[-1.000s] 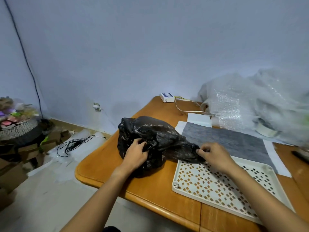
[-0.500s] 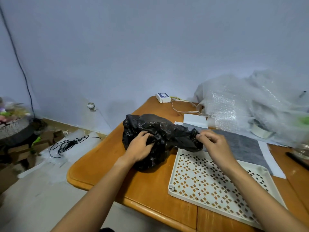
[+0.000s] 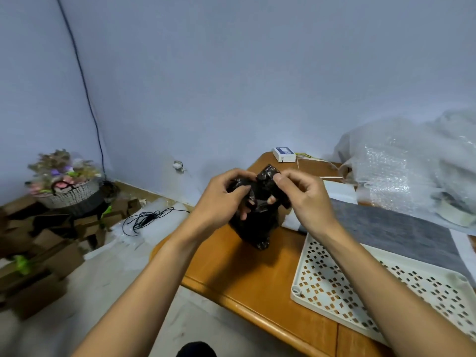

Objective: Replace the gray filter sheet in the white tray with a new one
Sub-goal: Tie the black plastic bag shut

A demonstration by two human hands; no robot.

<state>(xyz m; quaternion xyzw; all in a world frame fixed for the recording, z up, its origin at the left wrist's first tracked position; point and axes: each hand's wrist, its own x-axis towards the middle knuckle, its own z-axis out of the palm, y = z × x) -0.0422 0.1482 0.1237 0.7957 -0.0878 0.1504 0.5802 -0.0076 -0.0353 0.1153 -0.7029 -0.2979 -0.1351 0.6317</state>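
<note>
A crumpled black plastic bag (image 3: 257, 228) is held up above the table's left end, bunched tight. My left hand (image 3: 219, 199) grips its left side and my right hand (image 3: 301, 199) pinches its top right. The white perforated tray (image 3: 334, 287) lies on the table at the right with no sheet in it. Behind the tray a gray filter sheet (image 3: 391, 228) lies flat on white paper (image 3: 340, 191).
The wooden table (image 3: 252, 276) has a rounded left edge. Bubble wrap (image 3: 412, 171) is heaped at the back right, and a small white box (image 3: 283, 153) sits at the far end. On the floor at the left are cardboard boxes (image 3: 43, 253), a flower basket (image 3: 67, 181) and a black cable (image 3: 146, 220).
The black bag was lying spread on the table under both hands. Now both hands have lifted it and squeezed it into a smaller bundle. The view has tilted to the left.
</note>
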